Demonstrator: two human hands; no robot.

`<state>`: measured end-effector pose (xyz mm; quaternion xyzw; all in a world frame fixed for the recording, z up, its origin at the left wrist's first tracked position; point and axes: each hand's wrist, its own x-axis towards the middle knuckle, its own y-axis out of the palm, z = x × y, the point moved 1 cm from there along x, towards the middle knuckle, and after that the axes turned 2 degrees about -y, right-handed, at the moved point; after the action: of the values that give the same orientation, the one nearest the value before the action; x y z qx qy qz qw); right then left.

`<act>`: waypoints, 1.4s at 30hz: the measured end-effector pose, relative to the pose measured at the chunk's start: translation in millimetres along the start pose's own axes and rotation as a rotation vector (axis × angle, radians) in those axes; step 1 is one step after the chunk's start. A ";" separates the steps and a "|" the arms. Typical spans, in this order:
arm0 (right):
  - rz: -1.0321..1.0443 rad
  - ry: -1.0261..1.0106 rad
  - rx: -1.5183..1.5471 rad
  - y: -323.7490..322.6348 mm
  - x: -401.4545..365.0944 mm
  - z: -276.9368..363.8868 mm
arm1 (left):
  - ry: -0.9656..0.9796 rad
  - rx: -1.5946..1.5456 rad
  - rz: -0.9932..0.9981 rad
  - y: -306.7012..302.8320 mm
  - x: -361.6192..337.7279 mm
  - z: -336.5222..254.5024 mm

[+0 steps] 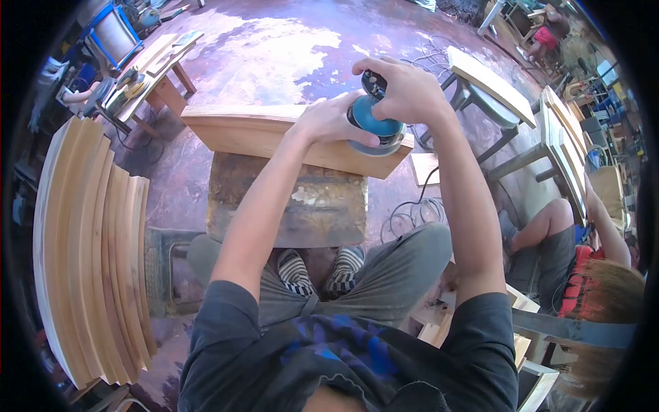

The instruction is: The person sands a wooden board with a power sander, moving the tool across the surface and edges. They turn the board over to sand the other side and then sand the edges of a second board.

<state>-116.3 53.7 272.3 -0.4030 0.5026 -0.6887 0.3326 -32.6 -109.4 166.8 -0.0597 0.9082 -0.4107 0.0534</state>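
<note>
Currently, sander (374, 122): blue body, blk top, sits on r. end of the wooden piece (254, 141), base down on its upper surface.
Right hand (415, 89): wrapped round upper part of sander, fingers over the blk top, thumb down by the blue body; grip full, holding it.
Left hand (333, 120): round lower body of same tool, thumb across the near side just above base; also gripping, so both hands on one tool.
Wooden piece: long, pale, lies crosswise over far edge of a worn low bench (288, 213), both ends overhanging.
Cable (431, 178): blk, hangs nr right forearm, w/ loops on floor beside bench.
Feet: striped socks (295, 272) at near side of bench, btwn the knees in grey trousers (405, 275).
Board stack (89, 254): several pale boards packed side by side, well to left.
Back-left bench (161, 58): low, wooden, w/ a yellowish tool (135, 89) on it; details too small to tell.
Stool, r.: grey plastic (487, 103), pale board (491, 82) on top.
Co-worker, far r.: red top (579, 278), arm (607, 220) extended twd more boards (564, 158); can't tell if touching.
</note>
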 end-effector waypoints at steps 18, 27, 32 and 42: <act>-0.059 0.027 -0.034 -3.2 -14.7 -26.8 | 0.059 0.021 -0.044 16.2 12.0 -23.6; -0.064 0.035 -0.034 -6.1 -22.5 -37.9 | 0.064 -0.004 -0.044 27.0 20.2 -31.8; -0.061 0.021 -0.029 -8.7 -23.1 -41.8 | 0.044 -0.032 -0.041 26.7 17.4 -39.0; -0.073 0.007 0.009 -8.6 -15.1 -35.6 | 0.102 0.049 -0.130 30.1 21.3 -24.9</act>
<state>-141.5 84.2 271.1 -0.4171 0.4859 -0.7040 0.3070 -59.2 -74.4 159.5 -0.0961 0.8936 -0.4380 -0.0183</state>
